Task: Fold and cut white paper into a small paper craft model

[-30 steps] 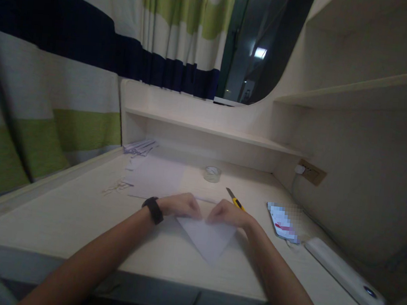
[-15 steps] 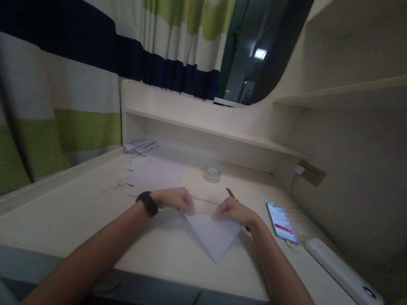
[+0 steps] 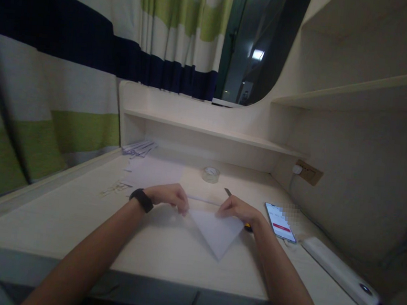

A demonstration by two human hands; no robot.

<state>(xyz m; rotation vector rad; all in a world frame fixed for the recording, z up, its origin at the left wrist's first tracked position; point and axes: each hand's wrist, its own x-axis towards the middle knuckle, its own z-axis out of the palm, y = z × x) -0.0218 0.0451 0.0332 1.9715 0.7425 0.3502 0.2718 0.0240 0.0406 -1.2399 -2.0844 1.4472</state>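
Observation:
A white sheet of paper [image 3: 214, 231], folded to a triangle, lies on the desk with one point toward me. My left hand [image 3: 171, 197], a black band at its wrist, has its fingers closed at the paper's left corner. On the upper edge, right of the middle, my right hand [image 3: 238, 208] presses the paper with its fingers together. A utility knife [image 3: 227, 191] lies partly hidden beneath my right hand; its blade shows beyond the hand and a bit of yellow and black handle shows near the wrist.
A roll of clear tape [image 3: 210, 175] stands behind the hands. Flat paper sheets [image 3: 156, 169] and a pile of folded paper strips [image 3: 139, 148] lie back left, near rubber bands [image 3: 113, 188]. To the right are a lit phone [image 3: 280, 222] and a white power strip [image 3: 339, 271].
My left hand has slid left along the paper's upper edge to its corner. My right hand stays near the same spot on the edge. The view has shifted slightly.

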